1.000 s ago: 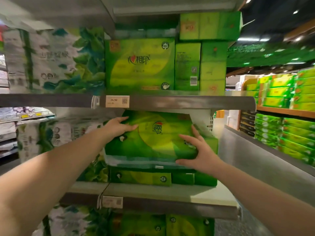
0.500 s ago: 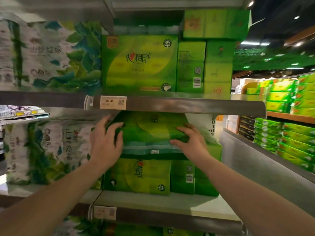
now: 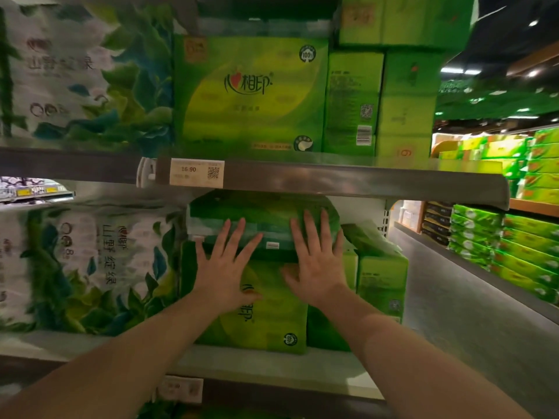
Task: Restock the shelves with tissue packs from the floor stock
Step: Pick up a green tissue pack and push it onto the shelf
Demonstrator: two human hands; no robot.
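A grey metal shelf edge (image 3: 348,178) with a smooth, dull sheen is taken as the landmark. Above it, one large glossy green plastic-wrapped tissue pack (image 3: 251,95) is stood upright, with one white leaf-printed soft pack (image 3: 84,77) to its left, cut off by the frame. Below it, a second leaf-printed pack (image 3: 87,267) is seen blurred. Just under the shelf edge, a flat green film-wrapped tissue pack (image 3: 260,219) is laid on top of an upright green pack (image 3: 263,316); its far end is hidden in shadow. Two hands are pressed flat against its front, fingers straight and spread: the left hand (image 3: 225,267) and the right hand (image 3: 317,261). One white price tag (image 3: 196,173) is fixed to the edge.
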